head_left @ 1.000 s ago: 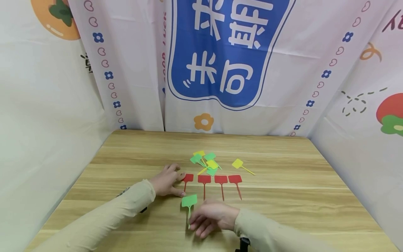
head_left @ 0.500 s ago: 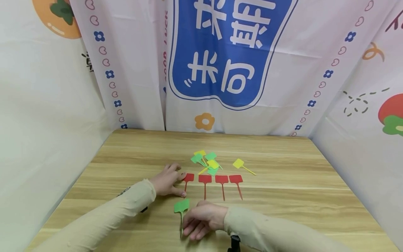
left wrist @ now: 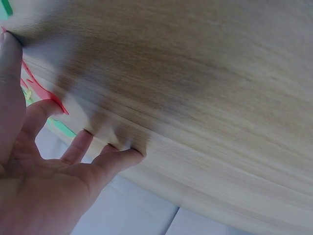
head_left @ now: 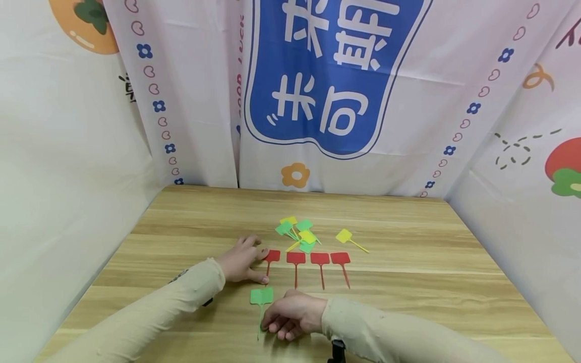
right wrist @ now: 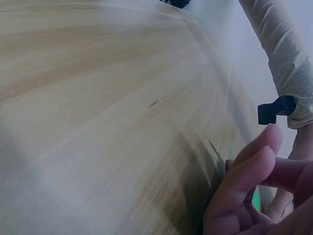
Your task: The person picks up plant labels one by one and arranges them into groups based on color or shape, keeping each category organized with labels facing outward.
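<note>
In the head view my left hand (head_left: 239, 261) rests on the wooden table with fingers spread. Its index fingertip touches the head of the leftmost red plant label (head_left: 273, 256), and the thumb tip sits by that label's stem. The left wrist view shows the same red label (left wrist: 43, 93) under the fingertip. My right hand (head_left: 297, 315), fingers curled, pinches the stem of a green plant label (head_left: 261, 296). This label lies in front of the red one, its flat head pointing away from me. In the right wrist view the curled fingers (right wrist: 239, 181) hide most of it.
More red labels (head_left: 296, 258) stand in a row to the right, stems towards me. Behind them is a loose pile of green and yellow labels (head_left: 306, 237). One yellow label (head_left: 343, 235) lies apart. Printed cloth walls enclose the table (head_left: 408, 312).
My right hand has moved left and slightly towards me with the green label, which now looks flatter to the table. My left hand has stayed in place on the red label.
</note>
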`<state>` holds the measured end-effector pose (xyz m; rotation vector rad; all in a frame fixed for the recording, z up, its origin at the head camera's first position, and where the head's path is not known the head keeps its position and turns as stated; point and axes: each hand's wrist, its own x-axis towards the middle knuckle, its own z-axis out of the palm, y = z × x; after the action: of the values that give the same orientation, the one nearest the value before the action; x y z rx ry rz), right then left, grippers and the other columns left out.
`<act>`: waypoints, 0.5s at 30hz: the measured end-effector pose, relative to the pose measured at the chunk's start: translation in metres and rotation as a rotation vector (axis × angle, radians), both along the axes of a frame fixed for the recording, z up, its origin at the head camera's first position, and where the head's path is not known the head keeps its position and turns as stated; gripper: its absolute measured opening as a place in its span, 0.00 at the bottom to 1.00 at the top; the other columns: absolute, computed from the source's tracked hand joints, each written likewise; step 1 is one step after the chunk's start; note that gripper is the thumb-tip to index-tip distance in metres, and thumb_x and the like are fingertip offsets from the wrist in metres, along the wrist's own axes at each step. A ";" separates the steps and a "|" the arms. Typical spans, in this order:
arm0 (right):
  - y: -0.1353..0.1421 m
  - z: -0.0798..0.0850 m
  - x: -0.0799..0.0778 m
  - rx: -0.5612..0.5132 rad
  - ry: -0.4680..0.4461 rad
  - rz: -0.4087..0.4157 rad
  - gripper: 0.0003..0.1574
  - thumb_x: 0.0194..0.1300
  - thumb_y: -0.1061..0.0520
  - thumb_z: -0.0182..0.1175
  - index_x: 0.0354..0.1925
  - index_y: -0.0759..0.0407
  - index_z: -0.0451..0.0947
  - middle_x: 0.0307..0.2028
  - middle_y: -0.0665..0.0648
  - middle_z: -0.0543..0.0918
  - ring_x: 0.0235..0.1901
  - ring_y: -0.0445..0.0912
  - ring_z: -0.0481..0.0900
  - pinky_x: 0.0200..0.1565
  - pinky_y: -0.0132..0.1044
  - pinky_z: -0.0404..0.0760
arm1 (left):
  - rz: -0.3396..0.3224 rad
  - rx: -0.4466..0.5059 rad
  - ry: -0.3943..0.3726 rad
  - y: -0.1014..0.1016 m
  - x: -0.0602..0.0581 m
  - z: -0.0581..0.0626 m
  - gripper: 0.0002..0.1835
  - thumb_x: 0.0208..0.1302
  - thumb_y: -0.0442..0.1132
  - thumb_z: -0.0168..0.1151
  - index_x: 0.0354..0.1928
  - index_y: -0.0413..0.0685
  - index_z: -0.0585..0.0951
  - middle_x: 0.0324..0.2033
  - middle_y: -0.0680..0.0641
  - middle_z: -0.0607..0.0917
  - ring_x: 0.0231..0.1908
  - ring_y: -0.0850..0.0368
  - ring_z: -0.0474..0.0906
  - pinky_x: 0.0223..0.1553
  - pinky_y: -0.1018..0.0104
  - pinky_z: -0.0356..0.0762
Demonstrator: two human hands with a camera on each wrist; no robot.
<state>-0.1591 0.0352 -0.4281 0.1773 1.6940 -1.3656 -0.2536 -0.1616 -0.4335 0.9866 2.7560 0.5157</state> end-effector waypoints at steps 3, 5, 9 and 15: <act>0.000 0.000 0.000 0.007 0.012 -0.007 0.08 0.60 0.59 0.65 0.29 0.63 0.87 0.15 0.47 0.77 0.12 0.35 0.70 0.16 0.24 0.70 | -0.001 -0.002 -0.001 0.000 0.000 0.002 0.43 0.54 0.58 0.72 0.64 0.35 0.74 0.65 0.29 0.63 0.62 0.26 0.58 0.58 0.37 0.63; 0.000 0.001 0.001 0.007 0.015 -0.007 0.08 0.60 0.59 0.65 0.30 0.64 0.87 0.15 0.48 0.77 0.12 0.35 0.70 0.16 0.24 0.70 | 0.001 -0.004 -0.001 0.001 0.000 0.002 0.43 0.54 0.58 0.73 0.64 0.35 0.74 0.65 0.29 0.63 0.62 0.26 0.58 0.58 0.37 0.63; 0.000 0.001 0.002 -0.002 0.023 -0.011 0.09 0.60 0.60 0.65 0.31 0.65 0.87 0.15 0.48 0.77 0.11 0.35 0.70 0.16 0.25 0.71 | 0.008 -0.007 -0.006 0.001 0.000 0.002 0.43 0.54 0.58 0.72 0.64 0.35 0.74 0.66 0.29 0.62 0.62 0.26 0.57 0.59 0.38 0.63; 0.000 0.003 0.001 -0.020 0.018 -0.016 0.09 0.61 0.60 0.64 0.32 0.66 0.87 0.15 0.48 0.77 0.12 0.35 0.71 0.17 0.25 0.72 | 0.018 -0.006 -0.020 0.002 -0.001 0.002 0.43 0.54 0.59 0.72 0.64 0.35 0.74 0.66 0.29 0.62 0.63 0.27 0.57 0.59 0.38 0.62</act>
<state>-0.1579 0.0352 -0.4250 0.1680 1.6959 -1.3994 -0.2544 -0.1597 -0.4315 0.9512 2.7489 0.5171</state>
